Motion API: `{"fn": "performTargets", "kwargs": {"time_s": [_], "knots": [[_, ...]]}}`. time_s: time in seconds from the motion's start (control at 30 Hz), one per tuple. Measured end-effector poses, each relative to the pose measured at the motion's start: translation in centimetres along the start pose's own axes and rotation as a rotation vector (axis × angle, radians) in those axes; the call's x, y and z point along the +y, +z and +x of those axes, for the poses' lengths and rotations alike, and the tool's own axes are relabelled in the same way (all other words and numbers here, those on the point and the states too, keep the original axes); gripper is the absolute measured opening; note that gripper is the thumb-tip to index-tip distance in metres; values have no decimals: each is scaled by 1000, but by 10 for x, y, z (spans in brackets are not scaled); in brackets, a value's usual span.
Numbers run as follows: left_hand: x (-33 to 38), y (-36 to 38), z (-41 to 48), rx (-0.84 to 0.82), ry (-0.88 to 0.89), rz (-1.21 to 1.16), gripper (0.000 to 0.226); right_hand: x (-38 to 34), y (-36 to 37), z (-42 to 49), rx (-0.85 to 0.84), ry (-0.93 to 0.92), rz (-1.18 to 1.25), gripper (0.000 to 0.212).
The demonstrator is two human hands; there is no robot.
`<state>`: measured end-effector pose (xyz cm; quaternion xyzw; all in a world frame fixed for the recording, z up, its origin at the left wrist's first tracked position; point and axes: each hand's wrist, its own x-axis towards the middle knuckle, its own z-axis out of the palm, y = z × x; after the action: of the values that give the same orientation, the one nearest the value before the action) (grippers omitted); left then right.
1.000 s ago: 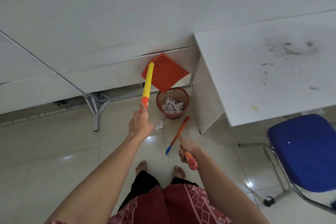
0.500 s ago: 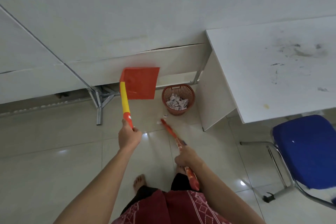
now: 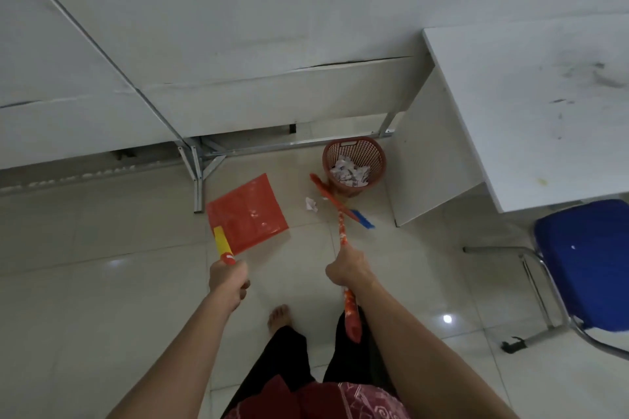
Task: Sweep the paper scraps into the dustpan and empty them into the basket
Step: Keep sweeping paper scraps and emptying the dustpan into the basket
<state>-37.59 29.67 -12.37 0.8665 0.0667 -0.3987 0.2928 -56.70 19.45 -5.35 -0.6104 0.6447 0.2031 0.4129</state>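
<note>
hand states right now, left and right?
Left hand: closed, gripping the dustpan by its handle.
Right hand: closed, gripping the broom by its handle.

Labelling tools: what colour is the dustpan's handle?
The handle is yellow with a red end; the head view shows it.

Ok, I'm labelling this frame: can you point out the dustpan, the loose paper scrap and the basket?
dustpan (image 3: 248,211), head view, middle of the red pan
paper scrap (image 3: 311,204), head view, centre of the crumpled piece
basket (image 3: 378,157), head view, right-hand mesh wall
</note>
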Motion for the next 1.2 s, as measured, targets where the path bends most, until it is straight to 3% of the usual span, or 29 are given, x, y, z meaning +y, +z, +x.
{"fn": "performTargets", "kwargs": {"time_s": [0.13,0.27,0.47,0.57,0.8,0.97,1.2], "knots": [[-15,2,47,-103,-141,-78,24,-11,20,23,-25,34,-11,46],[-18,10,82,-225,-262,-100,12,-14,41,43,-64,62,-30,42],[-8,13,105,-434,-352,-133,20,-12,40,33,-139,62,-57,43],[-7,18,108,-470,-394,-172,18,-7,35,10,-167,52,-36,24],[-11,24,123,-438,-428,-188,19,-17,41,-19,-164,29,-9,32],[-18,15,136,-424,-418,-148,18,-39,49,0,-88,-13,-68,31],[-35,-12,122,-351,-418,-277,21,-58,66,42,-21,-47,-119,36]]}}
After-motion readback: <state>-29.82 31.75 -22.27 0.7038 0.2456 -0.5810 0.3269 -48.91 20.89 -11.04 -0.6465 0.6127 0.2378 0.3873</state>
